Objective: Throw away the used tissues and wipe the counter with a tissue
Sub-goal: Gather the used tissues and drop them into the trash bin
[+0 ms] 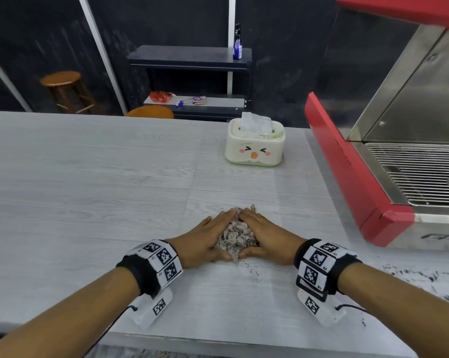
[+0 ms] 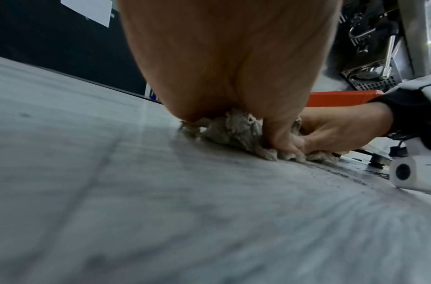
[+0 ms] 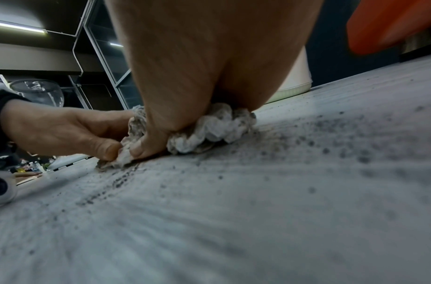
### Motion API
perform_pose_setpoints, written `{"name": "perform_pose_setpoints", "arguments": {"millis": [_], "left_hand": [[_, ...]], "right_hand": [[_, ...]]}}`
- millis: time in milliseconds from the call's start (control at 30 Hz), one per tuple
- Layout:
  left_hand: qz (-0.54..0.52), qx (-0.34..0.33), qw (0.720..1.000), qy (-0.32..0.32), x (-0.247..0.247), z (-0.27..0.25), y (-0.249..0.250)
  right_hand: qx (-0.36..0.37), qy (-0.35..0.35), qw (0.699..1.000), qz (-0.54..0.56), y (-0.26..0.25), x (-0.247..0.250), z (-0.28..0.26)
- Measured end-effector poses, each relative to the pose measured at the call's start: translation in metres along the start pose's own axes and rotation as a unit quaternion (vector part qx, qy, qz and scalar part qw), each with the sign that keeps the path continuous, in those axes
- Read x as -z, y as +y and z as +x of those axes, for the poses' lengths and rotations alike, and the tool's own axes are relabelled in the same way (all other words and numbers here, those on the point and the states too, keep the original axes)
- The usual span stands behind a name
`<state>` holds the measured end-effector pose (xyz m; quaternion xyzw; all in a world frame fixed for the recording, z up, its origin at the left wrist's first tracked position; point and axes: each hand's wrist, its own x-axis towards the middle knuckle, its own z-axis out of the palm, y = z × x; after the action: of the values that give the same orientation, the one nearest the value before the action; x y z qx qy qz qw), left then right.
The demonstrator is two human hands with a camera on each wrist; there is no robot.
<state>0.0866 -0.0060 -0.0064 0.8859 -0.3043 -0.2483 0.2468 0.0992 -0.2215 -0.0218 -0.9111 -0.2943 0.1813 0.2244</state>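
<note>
Used tissues [image 1: 235, 235] heaped lengthwise front-to-back

You've got the used tissues [image 1: 235, 235] as one crumpled grey-stained wad on the pale wood-grain desk [image 1: 89, 177], near its front edge. Dark specks [image 3: 331, 146] lie beside it, possibly coffee grounds.

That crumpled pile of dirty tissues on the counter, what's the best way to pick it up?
Probably cup the used tissues from both flanks, low at the counter, as the left hand and right hand do now. The heap is loose and crumbly, so one pinch from above would likely shed bits.
</note>
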Motion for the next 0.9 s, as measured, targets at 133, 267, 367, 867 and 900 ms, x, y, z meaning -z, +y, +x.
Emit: {"name": "perform_pose_setpoints", "arguments": {"millis": [133,267,367,867,900], "left_hand": [[-0.044,-0.003,0.999,0.016,-0.004,0.009,0.010],[-0.089,0.007,0.995,0.047,-0.005,0.018,0.011],[-0.076,0.009,0.995,0.058,-0.006,0.022,0.010],[-0.157,-0.029,0.977,0.143,-0.005,0.030,0.003],[-0.165,-0.029,0.974,0.151,-0.003,0.029,0.004]], "right_hand": [[-0.014,0.007,1.000,0.025,-0.005,0.002,-0.001],[-0.009,0.048,0.998,0.029,-0.005,0.003,0.001],[-0.012,0.075,0.997,-0.024,-0.002,0.001,0.002],[-0.044,0.083,0.991,0.100,-0.009,0.012,0.003],[-0.048,0.085,0.989,0.107,-0.010,0.014,0.003]]}}
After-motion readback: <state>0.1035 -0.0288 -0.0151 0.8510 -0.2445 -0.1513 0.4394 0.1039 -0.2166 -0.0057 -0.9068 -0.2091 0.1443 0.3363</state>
